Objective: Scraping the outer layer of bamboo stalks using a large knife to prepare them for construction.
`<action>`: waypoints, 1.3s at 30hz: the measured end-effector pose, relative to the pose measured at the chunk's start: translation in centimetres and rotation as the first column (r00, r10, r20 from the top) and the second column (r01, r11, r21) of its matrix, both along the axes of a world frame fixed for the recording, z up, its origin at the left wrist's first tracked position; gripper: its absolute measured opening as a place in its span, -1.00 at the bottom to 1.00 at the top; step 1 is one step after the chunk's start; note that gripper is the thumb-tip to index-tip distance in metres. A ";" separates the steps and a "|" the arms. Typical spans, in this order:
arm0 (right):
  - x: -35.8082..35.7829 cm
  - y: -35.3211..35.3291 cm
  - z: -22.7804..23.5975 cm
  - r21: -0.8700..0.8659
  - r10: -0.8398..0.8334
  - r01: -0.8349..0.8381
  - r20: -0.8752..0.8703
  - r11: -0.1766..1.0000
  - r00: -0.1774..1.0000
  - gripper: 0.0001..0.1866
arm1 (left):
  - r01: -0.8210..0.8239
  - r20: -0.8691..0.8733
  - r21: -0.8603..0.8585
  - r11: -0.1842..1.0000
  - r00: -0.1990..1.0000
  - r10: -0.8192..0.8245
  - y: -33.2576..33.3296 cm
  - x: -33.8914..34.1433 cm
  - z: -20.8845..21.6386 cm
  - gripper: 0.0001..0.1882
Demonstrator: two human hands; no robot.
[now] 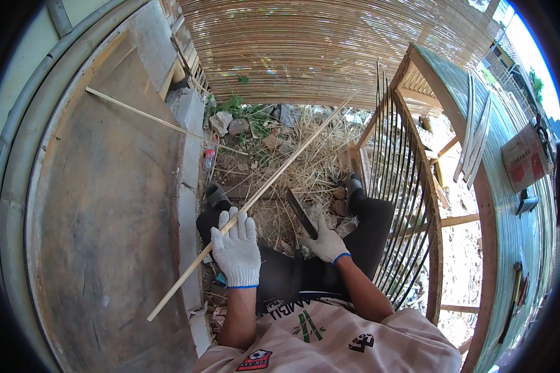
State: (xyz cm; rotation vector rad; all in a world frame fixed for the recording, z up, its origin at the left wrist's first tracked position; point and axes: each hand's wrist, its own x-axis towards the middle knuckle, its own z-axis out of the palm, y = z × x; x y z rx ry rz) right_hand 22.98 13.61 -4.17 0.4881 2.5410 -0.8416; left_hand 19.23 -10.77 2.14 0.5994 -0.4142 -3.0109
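Observation:
A long, pale bamboo strip (280, 171) runs slantwise from the lower left toward the far screen. My left hand (238, 255), in a white knitted glove, bears it palm up, with the strip lying across the stretched fingers and the thumb beside it. To the right, my right hand (328, 245), gloved likewise, is closed around the handle of a knife (301, 215) with a broad dark blade, which points away and to the left. The knife's handle is hidden in the fist. Blade and strip are apart.
A worn wooden board (106, 205) stands at the left, with a thin strip (162, 121) across it. Dry shavings and stones (317, 137) litter the ground. On the right is a slatted wooden frame (438, 248); a bench top (516, 248) bears strips, a box (524, 156) and tools.

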 end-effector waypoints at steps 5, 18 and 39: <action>1.2 -0.1 -2.2 -0.526 -0.257 0.196 -0.044 0.827 0.965 0.20 | 0.048 -0.002 0.001 0.999 0.999 -0.048 0.5 0.9 -0.1 -0.47; 0.8 1.6 -0.9 -0.803 -0.174 0.410 0.372 0.432 0.912 -0.61 | 0.131 -0.044 0.060 0.990 0.991 -0.129 1.1 -0.3 -0.9 -0.44; 0.1 -1.6 5.4 -0.925 -0.611 0.286 0.379 -0.249 0.695 -0.68 | 0.284 -0.073 0.219 0.934 0.959 -0.274 2.9 1.6 0.1 -0.45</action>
